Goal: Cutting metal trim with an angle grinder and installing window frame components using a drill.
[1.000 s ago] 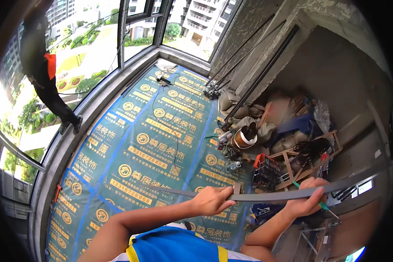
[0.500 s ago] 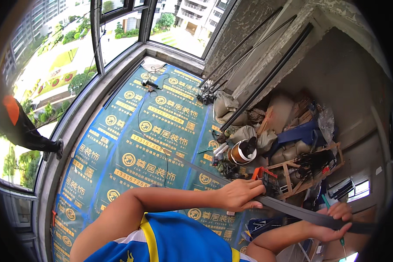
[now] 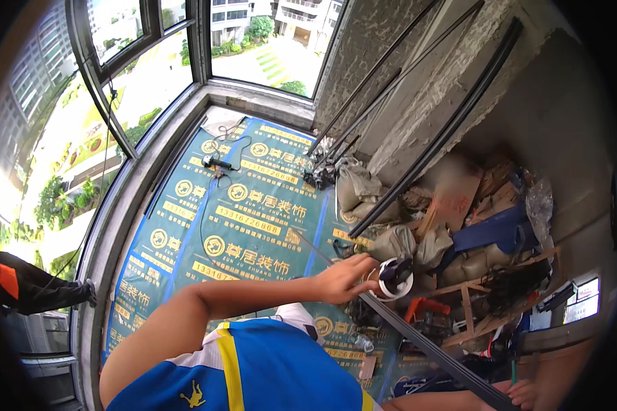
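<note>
Blue floor sheeting (image 3: 253, 219) fills mid-frame, where the left hand (image 3: 343, 279) and right hand (image 3: 521, 394) wrap their fingers around a long dark strip (image 3: 425, 342), spaced apart, seemingly to keep it steady.

long dark metal strip (image 3: 418, 339) | thin, flat | slanting from centre to lower right | above cluttered floor

Bright daylight from windows (image 3: 151, 89) upper left, overexposed there. Dimmer, shadowed clutter at right wall. Strong fisheye bending and black vignette at rim; otherwise sharp.
</note>
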Motion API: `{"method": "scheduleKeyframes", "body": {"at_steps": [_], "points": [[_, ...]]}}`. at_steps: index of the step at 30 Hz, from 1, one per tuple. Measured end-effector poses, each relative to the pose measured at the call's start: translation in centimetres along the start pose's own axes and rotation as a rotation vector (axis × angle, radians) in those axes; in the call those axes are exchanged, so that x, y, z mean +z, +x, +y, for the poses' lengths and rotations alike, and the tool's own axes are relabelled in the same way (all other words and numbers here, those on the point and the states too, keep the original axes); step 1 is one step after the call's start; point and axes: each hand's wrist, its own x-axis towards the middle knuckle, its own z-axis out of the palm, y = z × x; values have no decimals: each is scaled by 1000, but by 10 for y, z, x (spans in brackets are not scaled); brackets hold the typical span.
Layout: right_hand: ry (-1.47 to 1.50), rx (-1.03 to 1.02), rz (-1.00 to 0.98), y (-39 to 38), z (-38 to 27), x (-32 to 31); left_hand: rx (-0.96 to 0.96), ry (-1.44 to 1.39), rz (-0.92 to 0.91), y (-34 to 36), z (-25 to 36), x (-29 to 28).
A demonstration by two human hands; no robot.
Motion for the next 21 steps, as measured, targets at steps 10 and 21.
{"method": "scheduleKeyframes", "body": {"at_steps": [10, 21], "points": [[69, 97, 5, 28, 317, 139, -428, 216, 430, 180, -247, -230], [-80, 205, 23, 9, 535, 301, -229, 105, 550, 630, -567, -415]]}}
